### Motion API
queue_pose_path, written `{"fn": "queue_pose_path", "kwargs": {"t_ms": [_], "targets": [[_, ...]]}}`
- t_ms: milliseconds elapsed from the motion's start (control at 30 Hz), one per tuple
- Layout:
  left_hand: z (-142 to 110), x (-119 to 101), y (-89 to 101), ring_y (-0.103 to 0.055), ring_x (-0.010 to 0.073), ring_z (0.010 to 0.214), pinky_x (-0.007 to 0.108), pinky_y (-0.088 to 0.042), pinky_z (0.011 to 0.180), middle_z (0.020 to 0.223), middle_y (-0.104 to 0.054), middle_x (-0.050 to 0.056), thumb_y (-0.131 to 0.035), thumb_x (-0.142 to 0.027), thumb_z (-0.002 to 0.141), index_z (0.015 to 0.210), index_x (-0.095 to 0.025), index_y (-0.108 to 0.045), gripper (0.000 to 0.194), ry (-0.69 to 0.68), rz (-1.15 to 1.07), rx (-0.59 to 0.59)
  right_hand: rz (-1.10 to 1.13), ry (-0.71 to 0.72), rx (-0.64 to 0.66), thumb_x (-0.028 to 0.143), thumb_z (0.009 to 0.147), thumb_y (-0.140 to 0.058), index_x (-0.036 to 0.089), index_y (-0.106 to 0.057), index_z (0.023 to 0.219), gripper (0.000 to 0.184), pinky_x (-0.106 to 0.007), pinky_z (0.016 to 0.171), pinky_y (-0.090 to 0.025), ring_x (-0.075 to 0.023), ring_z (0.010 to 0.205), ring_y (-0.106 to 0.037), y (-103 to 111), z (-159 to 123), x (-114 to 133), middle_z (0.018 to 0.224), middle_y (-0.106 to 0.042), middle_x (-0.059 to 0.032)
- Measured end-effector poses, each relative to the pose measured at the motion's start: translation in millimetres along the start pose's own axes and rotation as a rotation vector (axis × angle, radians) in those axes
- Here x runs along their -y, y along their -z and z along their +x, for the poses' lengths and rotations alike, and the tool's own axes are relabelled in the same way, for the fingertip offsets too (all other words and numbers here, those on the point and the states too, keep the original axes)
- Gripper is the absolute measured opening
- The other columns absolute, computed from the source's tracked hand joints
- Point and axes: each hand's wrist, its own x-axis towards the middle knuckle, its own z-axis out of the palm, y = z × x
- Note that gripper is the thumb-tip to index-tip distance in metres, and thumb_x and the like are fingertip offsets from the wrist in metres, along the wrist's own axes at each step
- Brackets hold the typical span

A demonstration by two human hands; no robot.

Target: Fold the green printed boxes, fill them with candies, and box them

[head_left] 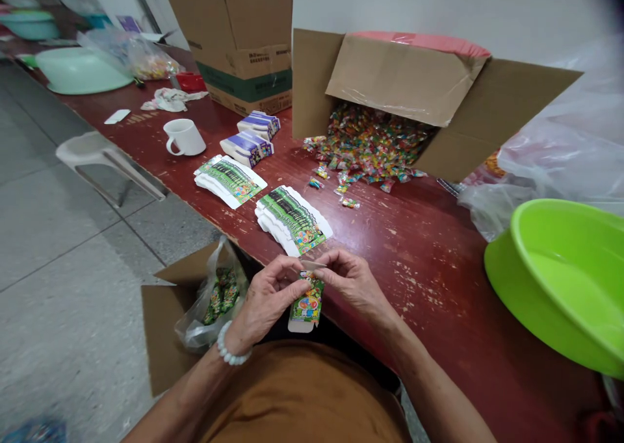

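A small green printed candy box [307,306] is held upright at the table's front edge, its lower flap hanging loose. My left hand [273,293] grips its left side with the thumb across the front. At its top, my right hand [348,277] pinches a pale flap between thumb and fingers. Just beyond lie two fanned stacks of flat green cartons, one nearer [292,219] and one farther left [229,182]. Wrapped candies [380,141] spill from a tipped cardboard box [390,73] behind them.
Purple carton bundles [248,147], a white mug [185,138] and a tall cardboard box [244,53] stand at the back left. A green basin [507,274] sits right. Below the table's edge, an open carton [163,339] holds a plastic bag [195,329] of green packs. A stool [97,151] stands left.
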Motion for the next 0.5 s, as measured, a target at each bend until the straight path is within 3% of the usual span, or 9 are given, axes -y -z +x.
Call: {"fn": "queue_pose_path", "kwargs": {"t_ms": [133,233,300,367,500], "targets": [[-1.7,0.6,-2.5,-0.059,0.0091,0.075,0.019,-0.049,0.07,0.082,-0.064,-0.004,-0.083,-0.025,0.073,0.097,-0.021,-0.056,0.036,0.033,-0.148,-0.086,-0.194,0.197,-0.031,0.025,0.083,-0.069,0.02,-0.068,0.077,0.008,-0.027,0.069,-0.05,-0.0144,0.071,-0.062,-4.3,-1.9,2.6,0.075,-0.068,-0.0009],[-5.3,-0.4,-4.6,-0.065,0.013,0.075,0.024,-0.053,0.069,0.091,-0.069,0.001,-0.08,-0.041,0.076,0.108,-0.022,-0.054,0.046,0.252,-0.347,0.022,-0.222,0.298,-0.063,0.023,0.085,-0.066,0.021,-0.068,0.08,0.006,-0.028,0.068,-0.051,-0.0146,0.071,-0.064,-8.0,-2.8,-0.1,0.08,-0.069,-0.0019],[-7.7,-0.5,-6.4,-0.067,0.0165,0.066,0.028,-0.055,0.062,0.09,-0.069,0.005,-0.07,-0.057,0.08,0.114,-0.021,-0.054,0.052,0.406,-0.44,0.106,-0.243,0.309,-0.057,0.025,0.088,-0.065,0.021,-0.069,0.084,0.007,-0.028,0.068,-0.052,-0.0153,0.073,-0.065,-10.0,-3.9,-1.9,0.084,-0.07,-0.0031],[-8.5,0.3,-8.5,-0.065,0.0171,0.055,0.029,-0.053,0.052,0.083,-0.069,0.005,-0.058,-0.066,0.084,0.12,-0.021,-0.054,0.058,0.505,-0.475,0.098,-0.297,0.31,-0.009,0.029,0.089,-0.065,0.021,-0.069,0.086,0.01,-0.029,0.069,-0.054,-0.0161,0.075,-0.066,-11.7,-5.7,-1.9,0.088,-0.071,-0.0046],[-5.3,4.9,-12.9,-0.058,0.0135,0.045,0.024,-0.047,0.044,0.075,-0.068,0.003,-0.043,-0.067,0.091,0.13,-0.022,-0.055,0.061,0.465,-0.384,0.016,-0.249,0.178,0.055,0.034,0.093,-0.059,0.019,-0.068,0.087,0.018,-0.026,0.055,-0.054,-0.0101,0.055,-0.063,-15.0,-8.4,2.0,0.1,-0.072,-0.0067]]}}
